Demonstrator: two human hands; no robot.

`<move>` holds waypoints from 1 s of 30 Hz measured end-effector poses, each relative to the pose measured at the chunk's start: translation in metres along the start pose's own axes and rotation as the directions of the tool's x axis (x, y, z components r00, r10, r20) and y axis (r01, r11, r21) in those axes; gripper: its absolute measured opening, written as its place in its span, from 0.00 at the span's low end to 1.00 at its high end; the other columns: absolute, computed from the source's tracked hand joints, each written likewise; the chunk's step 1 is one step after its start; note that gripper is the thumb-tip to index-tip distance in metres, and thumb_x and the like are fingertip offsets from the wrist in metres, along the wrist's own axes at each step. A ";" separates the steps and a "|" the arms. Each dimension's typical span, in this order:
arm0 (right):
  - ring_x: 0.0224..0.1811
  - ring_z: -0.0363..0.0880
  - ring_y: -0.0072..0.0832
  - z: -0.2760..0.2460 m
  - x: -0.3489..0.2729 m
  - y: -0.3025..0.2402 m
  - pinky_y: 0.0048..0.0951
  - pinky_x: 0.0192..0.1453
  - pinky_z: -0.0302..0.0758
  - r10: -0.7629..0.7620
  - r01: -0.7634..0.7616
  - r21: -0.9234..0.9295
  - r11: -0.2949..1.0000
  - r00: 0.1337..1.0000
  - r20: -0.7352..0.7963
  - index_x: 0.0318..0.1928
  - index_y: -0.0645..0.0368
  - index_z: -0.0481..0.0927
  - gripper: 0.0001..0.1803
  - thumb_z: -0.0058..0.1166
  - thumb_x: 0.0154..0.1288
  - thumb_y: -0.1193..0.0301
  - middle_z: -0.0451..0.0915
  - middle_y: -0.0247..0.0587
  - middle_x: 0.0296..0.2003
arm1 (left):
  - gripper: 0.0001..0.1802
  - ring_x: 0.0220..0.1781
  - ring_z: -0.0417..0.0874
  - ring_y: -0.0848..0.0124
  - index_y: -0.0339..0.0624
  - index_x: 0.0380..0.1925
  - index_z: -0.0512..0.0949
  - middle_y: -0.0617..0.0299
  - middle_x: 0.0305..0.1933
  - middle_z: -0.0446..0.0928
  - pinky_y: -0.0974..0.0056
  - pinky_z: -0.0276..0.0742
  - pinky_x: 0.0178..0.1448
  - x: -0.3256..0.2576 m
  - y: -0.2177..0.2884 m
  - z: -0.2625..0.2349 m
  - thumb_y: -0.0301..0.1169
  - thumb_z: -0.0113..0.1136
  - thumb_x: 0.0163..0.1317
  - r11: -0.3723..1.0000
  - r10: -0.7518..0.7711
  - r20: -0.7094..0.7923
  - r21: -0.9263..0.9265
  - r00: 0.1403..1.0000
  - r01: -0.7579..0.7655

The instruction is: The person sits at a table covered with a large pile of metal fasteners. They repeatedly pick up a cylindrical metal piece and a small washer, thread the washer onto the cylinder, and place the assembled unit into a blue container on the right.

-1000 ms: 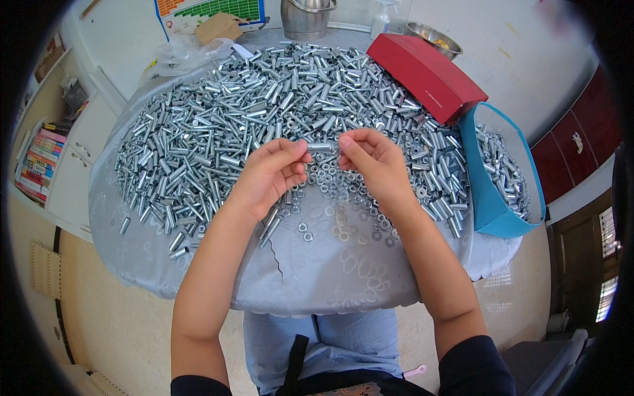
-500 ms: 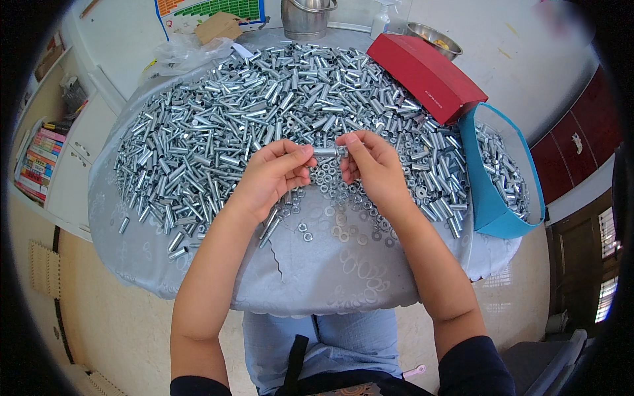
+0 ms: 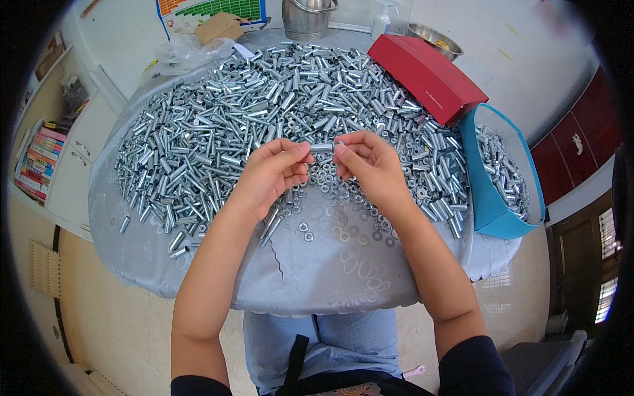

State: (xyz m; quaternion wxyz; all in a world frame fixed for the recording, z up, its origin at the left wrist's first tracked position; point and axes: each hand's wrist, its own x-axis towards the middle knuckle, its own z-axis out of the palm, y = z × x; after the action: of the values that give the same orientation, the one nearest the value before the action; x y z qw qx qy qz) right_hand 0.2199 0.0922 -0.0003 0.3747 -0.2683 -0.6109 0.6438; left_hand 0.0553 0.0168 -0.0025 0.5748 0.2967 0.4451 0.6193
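A shiny metal sleeve anchor [image 3: 321, 148] lies level between my two hands, just above the pile. My left hand [image 3: 272, 173] is closed, pinching its left end between thumb and fingers. At the other end my right hand [image 3: 374, 170] is closed too, thumb and fingertips on the nut end, which they mostly cover. Beneath them spread hex nuts [image 3: 308, 236] and flat washers [image 3: 344, 236]. Behind and to both sides lies a large heap of loose metal sleeves and bolts [image 3: 218, 125] on the grey tablecloth [image 3: 310, 284].
On the right stands a blue fabric bin [image 3: 505, 221] holding finished-looking anchors. A red box [image 3: 426, 72] lies at the back right, near a steel bowl [image 3: 416, 30]. A metal bucket [image 3: 305, 23], a spray bottle [image 3: 381, 23] and a plastic bag [image 3: 188, 56] are at the far edge.
Right thumb and fingers have shifted slightly left and changed position around the anchor's nut end. My left hand keeps its pinch, moved a little left. The pile looks unchanged.
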 end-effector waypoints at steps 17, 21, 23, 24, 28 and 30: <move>0.22 0.72 0.17 0.001 0.000 0.000 0.18 0.26 0.70 0.018 -0.019 -0.039 0.999 1.000 -0.023 0.35 0.65 0.71 0.12 0.54 0.61 0.68 0.75 0.35 0.22 | 0.06 0.26 0.75 0.80 0.43 0.27 0.71 0.65 0.28 0.75 0.73 0.76 0.34 0.000 0.000 0.000 0.32 0.55 0.60 1.000 0.005 0.013 -0.021 1.000 -0.004; 0.19 0.70 0.16 0.000 0.000 0.001 0.17 0.24 0.68 0.020 -0.022 -0.091 0.996 0.999 -0.026 0.29 0.63 0.72 0.15 0.52 0.62 0.62 0.72 0.32 0.19 | 0.06 0.26 0.75 0.80 0.43 0.28 0.72 0.65 0.28 0.76 0.73 0.76 0.34 -0.001 0.000 0.000 0.32 0.55 0.60 1.000 0.000 0.015 -0.012 1.000 0.001; 0.19 0.69 0.15 -0.001 0.001 0.003 0.17 0.22 0.66 0.019 -0.022 -0.111 0.994 0.999 -0.029 0.27 0.62 0.73 0.17 0.50 0.63 0.60 0.71 0.31 0.18 | 0.06 0.26 0.75 0.80 0.43 0.28 0.72 0.65 0.28 0.75 0.73 0.76 0.34 -0.001 0.000 0.001 0.32 0.55 0.59 1.000 -0.003 0.019 -0.004 1.000 0.003; 0.18 0.69 0.15 -0.001 0.001 0.004 0.17 0.22 0.66 0.019 -0.023 -0.117 0.993 0.999 -0.034 0.25 0.62 0.73 0.18 0.50 0.63 0.59 0.71 0.30 0.18 | 0.06 0.26 0.75 0.80 0.43 0.28 0.72 0.65 0.28 0.75 0.72 0.75 0.34 -0.001 0.000 0.001 0.32 0.55 0.59 1.000 -0.004 0.024 -0.003 1.000 0.004; 0.17 0.67 0.14 0.001 -0.001 0.001 0.17 0.21 0.64 -0.002 -0.003 -0.123 0.992 0.999 -0.039 0.20 0.61 0.72 0.22 0.47 0.64 0.57 0.70 0.30 0.16 | 0.06 0.27 0.74 0.79 0.42 0.28 0.72 0.65 0.28 0.75 0.72 0.75 0.35 -0.001 0.000 0.001 0.32 0.55 0.59 1.000 -0.005 0.036 0.019 0.999 0.005; 0.16 0.66 0.15 0.001 -0.001 0.000 0.18 0.21 0.64 0.038 -0.041 -0.155 0.987 0.999 -0.028 0.18 0.61 0.72 0.24 0.46 0.64 0.56 0.69 0.30 0.14 | 0.06 0.27 0.74 0.80 0.42 0.29 0.72 0.65 0.29 0.75 0.72 0.75 0.35 -0.002 0.000 0.002 0.32 0.55 0.59 1.000 -0.004 0.039 0.021 0.999 0.003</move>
State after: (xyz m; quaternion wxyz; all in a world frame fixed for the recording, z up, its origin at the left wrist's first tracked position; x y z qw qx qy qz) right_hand 0.2199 0.0906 -0.0003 0.3474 -0.3167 -0.6490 0.5982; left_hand 0.0572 0.0158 -0.0015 0.5812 0.3139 0.4408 0.6078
